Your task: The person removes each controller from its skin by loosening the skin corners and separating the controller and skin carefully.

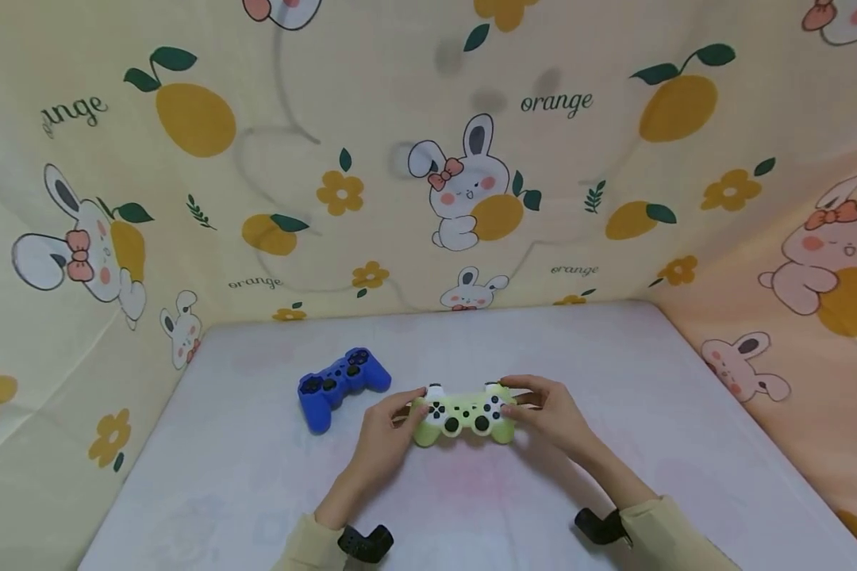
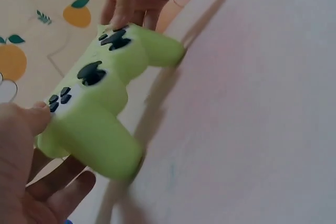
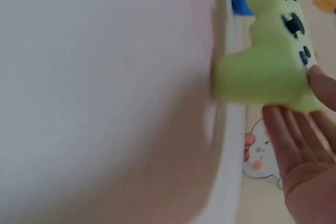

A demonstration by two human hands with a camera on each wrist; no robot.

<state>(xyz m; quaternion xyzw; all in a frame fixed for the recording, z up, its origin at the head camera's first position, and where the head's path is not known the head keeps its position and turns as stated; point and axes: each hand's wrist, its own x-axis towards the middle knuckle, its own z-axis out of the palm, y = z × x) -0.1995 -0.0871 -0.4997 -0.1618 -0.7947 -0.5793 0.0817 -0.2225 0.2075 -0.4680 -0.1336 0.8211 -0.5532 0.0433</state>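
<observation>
Head view: green controller (image 1: 463, 414) between left hand (image 1: 386, 432) and right hand (image 1: 551, 412).

Head view: undersides of both hands hidden; left hand (image 1: 382, 432) and right hand (image 1: 553, 412) cover the outer grips of the green controller (image 1: 463, 414). Button markings too small to read. Blue controller (image 1: 341, 382): far-side details unclear.

Left wrist view: left hand cut off by left and bottom edges.

Right wrist view: whole frame motion-blurred; right hand cut off at right edge; blue controller only a sliver behind the green one.
</observation>
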